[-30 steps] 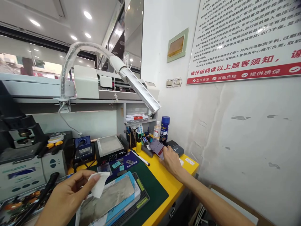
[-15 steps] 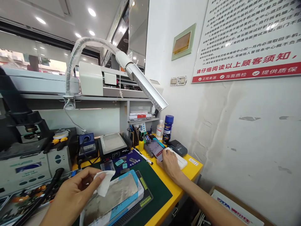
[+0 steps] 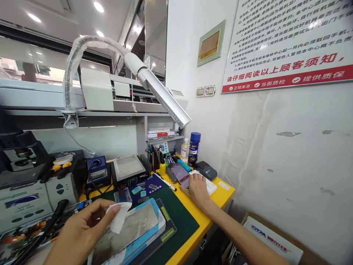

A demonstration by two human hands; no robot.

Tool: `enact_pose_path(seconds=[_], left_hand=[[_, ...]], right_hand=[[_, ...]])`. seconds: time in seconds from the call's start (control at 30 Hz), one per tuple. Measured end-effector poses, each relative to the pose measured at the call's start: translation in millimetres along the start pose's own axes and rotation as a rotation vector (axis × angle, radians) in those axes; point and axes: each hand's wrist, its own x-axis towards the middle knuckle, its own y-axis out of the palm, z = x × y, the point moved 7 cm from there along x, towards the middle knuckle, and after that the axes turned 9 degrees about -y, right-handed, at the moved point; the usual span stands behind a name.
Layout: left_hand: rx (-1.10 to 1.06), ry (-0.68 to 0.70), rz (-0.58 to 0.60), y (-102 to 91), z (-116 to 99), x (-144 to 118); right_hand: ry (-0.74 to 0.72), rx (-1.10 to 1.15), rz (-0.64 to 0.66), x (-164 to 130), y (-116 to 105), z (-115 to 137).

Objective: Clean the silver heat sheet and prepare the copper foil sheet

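Note:
My left hand (image 3: 81, 230) pinches a white wipe (image 3: 120, 217) between thumb and fingers. Below it lies a grey, metal-looking sheet (image 3: 139, 224) on top of a blue-and-white packet (image 3: 157, 224), which rests on a dark perforated mat. My right hand (image 3: 198, 189) reaches to the right end of the bench and lies over a flat white case-like thing (image 3: 211, 188), its fingers bent and apart, the thumb stretched out to the left. Beside those fingers lies a phone (image 3: 180, 175) with its screen lit. The undersides of the right fingers are hidden.
A yellow dropper bottle (image 3: 162, 168), a clear bottle (image 3: 184, 149) and a blue spray can (image 3: 194, 147) stand at the back. A hot plate (image 3: 129, 169) sits mid-bench. On the left are a microscope (image 3: 23, 154) and a parts tray (image 3: 30, 235). A lamp (image 3: 165, 95) hangs overhead.
The whole view has shifted slightly, so most things appear further left. The left hand keeps its pinch on the wipe, and the right hand stays over the white thing beside the phone.

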Motion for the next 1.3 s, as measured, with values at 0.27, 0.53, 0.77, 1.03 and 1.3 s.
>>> enact_pose_path(seconds=[0.27,0.53,0.77,1.03,1.3], left_hand=[[0.017,0.015,0.015,0.7,0,1],[-0.048,0.008,0.066,5.4,4,1],[-0.331,-0.053,-0.018,8.1,5,4],[-0.413,-0.112,0.088,17.3,11,9],[-0.222,0.039,0.136,24.2,-3,-3]], right_hand=[[-0.049,0.344,-0.112,-25,-36,-5],[-0.213,1.059,0.059,-17,-86,71],[-0.321,1.722,0.685,25,-57,208],[-0.130,1.971,0.802,27,-32,203],[0.008,2.039,1.062,21,-20,199]])
